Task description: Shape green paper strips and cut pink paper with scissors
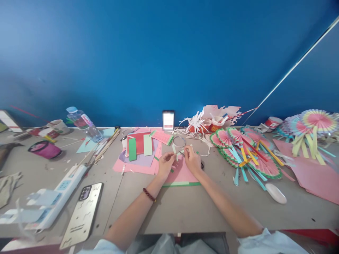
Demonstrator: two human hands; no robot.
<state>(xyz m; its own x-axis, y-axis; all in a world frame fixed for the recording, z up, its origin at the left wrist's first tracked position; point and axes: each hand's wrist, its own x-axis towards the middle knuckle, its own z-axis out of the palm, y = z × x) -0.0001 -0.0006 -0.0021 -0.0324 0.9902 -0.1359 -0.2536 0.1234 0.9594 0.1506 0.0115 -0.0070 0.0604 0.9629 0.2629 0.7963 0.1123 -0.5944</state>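
My left hand (167, 163) is closed in a pinch on a narrow pale strip of paper (174, 149) that sticks up past the fingertips. Opposite it, my right hand (192, 160) is closed around scissors; the grey blade (181, 153) points toward the left hand, and a dark handle loop (202, 165) shows beside the palm. Both hands are just above a pink paper sheet (182, 173) with a green and pale green band along its near edge. Small green bits lie on this sheet, partly hidden by the hands. A roll of tape (179, 141) lies just beyond them.
Left of my hands are coloured paper sheets (148, 169), a folded pink fan piece (162, 137), a phone (83, 211), a power strip (63, 190) and a water bottle (84, 123). Rightward lie finished paper fans (246, 151) and a white oval piece (275, 193). A blue wall (169, 63) stands behind.
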